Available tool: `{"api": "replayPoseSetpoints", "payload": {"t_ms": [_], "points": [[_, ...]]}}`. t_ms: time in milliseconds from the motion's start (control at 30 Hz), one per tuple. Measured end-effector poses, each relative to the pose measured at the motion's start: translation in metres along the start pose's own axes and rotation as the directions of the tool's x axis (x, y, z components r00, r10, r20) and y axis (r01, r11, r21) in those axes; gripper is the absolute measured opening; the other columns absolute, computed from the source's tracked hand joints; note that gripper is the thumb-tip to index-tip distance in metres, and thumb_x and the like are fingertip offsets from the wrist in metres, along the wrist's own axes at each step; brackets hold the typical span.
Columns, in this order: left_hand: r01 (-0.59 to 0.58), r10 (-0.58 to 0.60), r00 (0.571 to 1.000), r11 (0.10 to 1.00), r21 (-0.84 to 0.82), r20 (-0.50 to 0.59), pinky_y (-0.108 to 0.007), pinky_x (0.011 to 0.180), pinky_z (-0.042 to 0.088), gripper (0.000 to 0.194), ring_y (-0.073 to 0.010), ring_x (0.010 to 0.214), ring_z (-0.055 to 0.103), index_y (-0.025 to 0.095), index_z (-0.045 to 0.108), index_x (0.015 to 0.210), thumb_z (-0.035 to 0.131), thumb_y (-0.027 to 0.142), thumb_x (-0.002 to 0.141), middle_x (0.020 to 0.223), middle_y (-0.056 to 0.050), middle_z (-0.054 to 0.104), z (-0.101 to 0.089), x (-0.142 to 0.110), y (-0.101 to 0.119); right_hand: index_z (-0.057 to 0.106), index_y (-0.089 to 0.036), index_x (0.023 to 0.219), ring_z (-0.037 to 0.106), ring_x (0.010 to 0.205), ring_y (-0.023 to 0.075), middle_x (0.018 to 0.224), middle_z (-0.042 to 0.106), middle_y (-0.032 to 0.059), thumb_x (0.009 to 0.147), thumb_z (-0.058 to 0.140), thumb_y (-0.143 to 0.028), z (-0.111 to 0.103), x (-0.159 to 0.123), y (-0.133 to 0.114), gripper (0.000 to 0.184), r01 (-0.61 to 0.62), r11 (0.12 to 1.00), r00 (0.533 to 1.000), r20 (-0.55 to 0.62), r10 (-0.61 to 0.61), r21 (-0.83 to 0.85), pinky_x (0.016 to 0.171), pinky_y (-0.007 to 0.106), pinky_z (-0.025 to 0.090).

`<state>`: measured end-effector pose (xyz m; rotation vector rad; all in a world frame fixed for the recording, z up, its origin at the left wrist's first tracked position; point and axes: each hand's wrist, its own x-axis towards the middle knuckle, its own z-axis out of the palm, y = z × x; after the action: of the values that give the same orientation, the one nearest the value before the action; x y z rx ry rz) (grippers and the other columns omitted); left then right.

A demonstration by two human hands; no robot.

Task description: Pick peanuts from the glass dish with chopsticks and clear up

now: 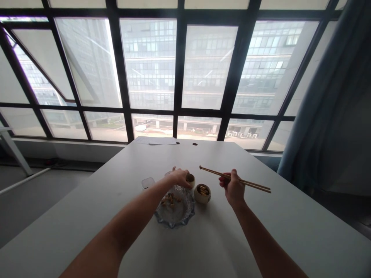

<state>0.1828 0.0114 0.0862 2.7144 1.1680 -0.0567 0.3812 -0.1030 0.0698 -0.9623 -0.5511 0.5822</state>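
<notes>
The chopsticks (pixel 214 172) cross the right hand (pixel 234 186), clamped between its thumb and fingers. They run nearly side by side, their tips close together and pointing toward ten o'clock, the rear ends toward four. Whether the tips pinch anything is too small to tell. Both sticks are slim, straight and warm brown, wood-like in tone.

The left hand (pixel 180 178) closes around a small cup (pixel 190 179), which has a round mouth and a dark interior. From this cup, the tips lie between one and two o'clock; from the rounded pot (pixel 202 198), they lie at twelve. The pot is squat, pale outside and dark inside, holding short golden-brown pieces (pixel 203 190). The cup sits between ten and eleven o'clock of it.

At about eight o'clock from the pot is a clear glass bowl (pixel 174 222), its rim scalloped and its wall patterned, with small orange-brown bits (pixel 169 199) inside. A clear container (pixel 148 182) with rounded corners lies at ten o'clock of the bowl. Flat white papers (pixel 158 141) rest on the far edge of the smooth, pale table (pixel 243 235), toward eleven o'clock.
</notes>
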Motion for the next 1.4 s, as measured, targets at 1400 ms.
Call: {"api": "replayPoseSetpoints", "payload": {"t_ms": [1400], "points": [[-0.095, -0.061, 0.768, 0.973, -0.209, -0.637, -0.050, 0.103, 0.039, 0.045, -0.0292, 0.108, 0.063, 0.019, 0.065, 0.108, 0.051, 0.057, 0.089, 0.109, -0.011, 0.070, 0.019, -0.098, -0.102, 0.063, -0.018, 0.065, 0.056, 0.040, 0.0120, 0.053, 0.063, 0.0021, 0.086, 0.058, -0.064, 0.035, -0.079, 0.024, 0.051, 0.241, 0.891, 0.642, 0.751, 0.152, -0.386, 0.038, 0.019, 0.041]]}}
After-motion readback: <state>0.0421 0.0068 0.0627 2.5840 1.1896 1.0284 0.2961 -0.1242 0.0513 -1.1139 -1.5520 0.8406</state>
